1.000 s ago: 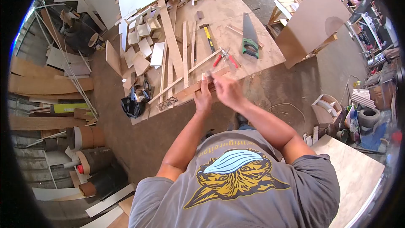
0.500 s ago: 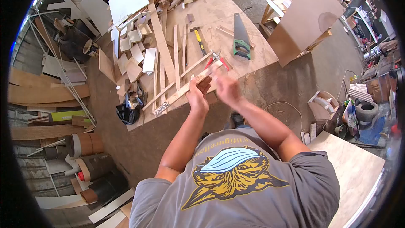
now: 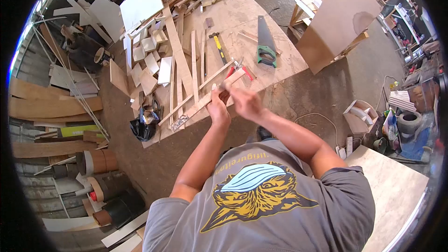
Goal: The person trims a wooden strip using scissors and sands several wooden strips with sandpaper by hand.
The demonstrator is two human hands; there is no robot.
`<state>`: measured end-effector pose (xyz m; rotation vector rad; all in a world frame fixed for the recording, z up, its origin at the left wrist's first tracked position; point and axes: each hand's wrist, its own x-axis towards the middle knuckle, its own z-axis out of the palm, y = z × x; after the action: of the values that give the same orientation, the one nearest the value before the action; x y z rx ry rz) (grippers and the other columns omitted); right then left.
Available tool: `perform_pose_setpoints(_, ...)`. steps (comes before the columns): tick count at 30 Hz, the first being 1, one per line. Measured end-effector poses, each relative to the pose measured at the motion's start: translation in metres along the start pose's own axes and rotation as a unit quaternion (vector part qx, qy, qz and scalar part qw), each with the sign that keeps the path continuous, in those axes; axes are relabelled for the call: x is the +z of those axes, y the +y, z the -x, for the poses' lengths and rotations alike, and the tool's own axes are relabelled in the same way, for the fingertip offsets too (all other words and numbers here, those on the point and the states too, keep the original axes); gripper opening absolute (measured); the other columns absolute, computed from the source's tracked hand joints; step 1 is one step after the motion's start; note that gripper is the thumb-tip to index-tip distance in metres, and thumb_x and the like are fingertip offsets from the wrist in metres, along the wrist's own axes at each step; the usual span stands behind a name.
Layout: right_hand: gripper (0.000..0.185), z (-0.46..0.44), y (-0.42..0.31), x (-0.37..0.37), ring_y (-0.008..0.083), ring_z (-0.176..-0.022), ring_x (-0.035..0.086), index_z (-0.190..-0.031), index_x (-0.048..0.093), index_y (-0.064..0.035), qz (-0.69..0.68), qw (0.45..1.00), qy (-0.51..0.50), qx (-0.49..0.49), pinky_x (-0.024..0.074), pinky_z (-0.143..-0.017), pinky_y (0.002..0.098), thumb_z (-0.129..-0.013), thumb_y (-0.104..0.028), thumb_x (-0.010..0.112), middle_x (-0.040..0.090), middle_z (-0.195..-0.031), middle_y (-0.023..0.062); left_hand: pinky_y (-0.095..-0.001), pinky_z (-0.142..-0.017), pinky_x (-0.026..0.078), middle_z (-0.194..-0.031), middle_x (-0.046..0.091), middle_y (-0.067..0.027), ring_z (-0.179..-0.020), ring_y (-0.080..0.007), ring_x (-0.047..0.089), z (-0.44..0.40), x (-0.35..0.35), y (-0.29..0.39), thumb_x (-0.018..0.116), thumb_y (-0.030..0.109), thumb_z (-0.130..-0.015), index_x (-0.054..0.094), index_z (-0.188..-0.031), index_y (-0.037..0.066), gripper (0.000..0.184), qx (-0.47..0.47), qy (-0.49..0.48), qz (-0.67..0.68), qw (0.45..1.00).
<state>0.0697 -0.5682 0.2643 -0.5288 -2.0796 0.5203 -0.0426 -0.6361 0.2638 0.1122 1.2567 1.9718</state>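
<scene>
My left hand [image 3: 218,108] is closed around a narrow wooden strip [image 3: 201,104], which lies slantwise across the near edge of the worktable [image 3: 284,58]. Close beside it my right hand [image 3: 247,104] is curled, its fingertips at the strip. Something small and dark, blurred, shows by those fingers; its kind is unclear. Just beyond the strip's far end lie pliers with red handles [image 3: 248,73]. A hammer with a yellow and black handle [image 3: 219,49] and a handsaw with a green handle [image 3: 267,54] rest farther back. Small loose metal pieces [image 3: 180,121] lie near the strip's left end.
Offcuts [image 3: 148,79] and long boards [image 3: 179,49] crowd the table's left and back. A black plastic bag [image 3: 143,129] sits at its left corner. A large panel [image 3: 338,23] leans at right. A cable [image 3: 322,115] crosses the floor. Other people are in the background.
My right hand has moved slightly left and down along the strip, nearer my left hand. My left hand stays on the strip. A person at the back left has straightened up.
</scene>
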Motion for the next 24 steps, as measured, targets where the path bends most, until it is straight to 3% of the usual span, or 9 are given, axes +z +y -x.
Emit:
perform_pose_setpoints(1, 0.037, 0.002, -0.008, 0.000, 0.0339, -0.072, 0.070, -0.126, 0.065, -0.0040, -0.017, 0.999, -0.021, -0.042, 0.0562, -0.062, 0.0440, -0.090, -0.007, 0.059, 0.071, -0.087, 0.0182, -0.0340, -0.093, 0.056, -0.110, 0.071, -0.0159, -0.101, -0.0240, 0.071, -0.001, -0.002, -0.002, 0.048, 0.028, -0.107, 0.061, -0.120, -0.003, 0.036, 0.016, -0.012, -0.008, 1.000)
perform_pose_setpoints(5, 0.033, -0.020, 0.023, -0.013, 0.0323, -0.076, 0.072, -0.125, 0.068, -0.0035, 0.036, 0.983, 0.027, 0.179, 0.0563, -0.064, 0.0412, -0.093, -0.005, 0.061, 0.072, -0.091, 0.0211, -0.0366, -0.098, 0.052, -0.117, 0.069, -0.0163, -0.108, -0.0242, 0.068, 0.006, -0.001, -0.008, 0.051, 0.031, -0.106, 0.061, -0.124, -0.005, 0.041, 0.085, -0.041, -0.046, 0.995)
perform_pose_setpoints(8, 0.031, -0.015, -0.002, -0.003, 0.0330, -0.076, 0.072, -0.123, 0.069, -0.0027, -0.043, 0.999, 0.020, -0.016, 0.0569, -0.064, 0.0416, -0.094, -0.007, 0.060, 0.072, -0.090, 0.0212, -0.0344, -0.097, 0.053, -0.114, 0.068, -0.0144, -0.105, -0.0204, 0.067, 0.012, 0.003, -0.003, 0.054, 0.029, -0.106, 0.064, -0.121, -0.008, 0.041, 0.135, -0.047, -0.096, 0.985)
perform_pose_setpoints(12, 0.033, -0.032, 0.015, -0.020, 0.0352, -0.081, 0.071, -0.124, 0.067, -0.0066, 0.041, 0.988, 0.020, 0.149, 0.0574, -0.069, 0.0436, -0.091, -0.009, 0.061, 0.073, -0.090, 0.0180, -0.0335, -0.099, 0.050, -0.116, 0.068, -0.0138, -0.109, -0.0191, 0.064, 0.022, 0.000, 0.009, 0.056, 0.030, -0.105, 0.064, -0.120, -0.009, 0.042, 0.149, -0.031, -0.170, 0.974)
perform_pose_setpoints(16, 0.030, -0.020, -0.005, -0.021, 0.0354, -0.083, 0.071, -0.122, 0.069, -0.0077, 0.001, 0.997, 0.002, 0.075, 0.0563, -0.069, 0.0456, -0.094, -0.010, 0.058, 0.073, -0.092, 0.0166, -0.0325, -0.100, 0.048, -0.114, 0.069, -0.0141, -0.111, -0.0186, 0.063, 0.014, -0.011, -0.002, 0.056, 0.031, -0.105, 0.064, -0.121, -0.009, 0.044, 0.140, -0.063, -0.092, 0.984)
perform_pose_setpoints(17, 0.030, -0.025, 0.003, -0.023, 0.0354, -0.083, 0.071, -0.121, 0.069, -0.0075, 0.023, 0.989, 0.019, 0.143, 0.0563, -0.070, 0.0455, -0.092, -0.009, 0.059, 0.073, -0.093, 0.0168, -0.0325, -0.100, 0.048, -0.115, 0.069, -0.0142, -0.111, -0.0185, 0.063, 0.012, -0.014, -0.006, 0.056, 0.032, -0.105, 0.064, -0.122, -0.009, 0.045, 0.141, -0.054, -0.105, 0.983)
perform_pose_setpoints(20, 0.030, -0.018, 0.005, -0.015, 0.0359, -0.084, 0.071, -0.121, 0.069, -0.0077, -0.014, 0.993, -0.027, 0.114, 0.0563, -0.070, 0.0453, -0.092, -0.010, 0.060, 0.073, -0.094, 0.0180, -0.0324, -0.100, 0.048, -0.117, 0.068, -0.0142, -0.111, -0.0183, 0.063, 0.012, -0.018, -0.010, 0.055, 0.033, -0.106, 0.064, -0.122, -0.008, 0.045, 0.138, -0.039, -0.138, 0.980)
perform_pose_setpoints(21, 0.033, -0.016, -0.008, -0.012, 0.0368, -0.082, 0.070, -0.125, 0.066, -0.0061, -0.054, 0.997, -0.017, 0.061, 0.0554, -0.069, 0.0454, -0.094, -0.011, 0.059, 0.073, -0.093, 0.0181, -0.0324, -0.100, 0.048, -0.117, 0.068, -0.0142, -0.111, -0.0185, 0.063, 0.015, -0.015, -0.005, 0.055, 0.032, -0.106, 0.064, -0.123, -0.008, 0.045, 0.133, -0.047, -0.147, 0.979)
perform_pose_setpoints(24, 0.032, -0.030, -0.022, -0.021, 0.0347, -0.074, 0.070, -0.124, 0.065, -0.0014, -0.024, 0.977, 0.042, 0.208, 0.0549, -0.065, 0.0448, -0.097, -0.017, 0.060, 0.072, -0.089, 0.0203, -0.0364, -0.104, 0.049, -0.125, 0.063, -0.0171, -0.114, -0.0238, 0.064, 0.017, -0.013, 0.004, 0.054, 0.029, -0.106, 0.056, -0.129, -0.009, 0.044, 0.128, -0.089, -0.143, 0.977)
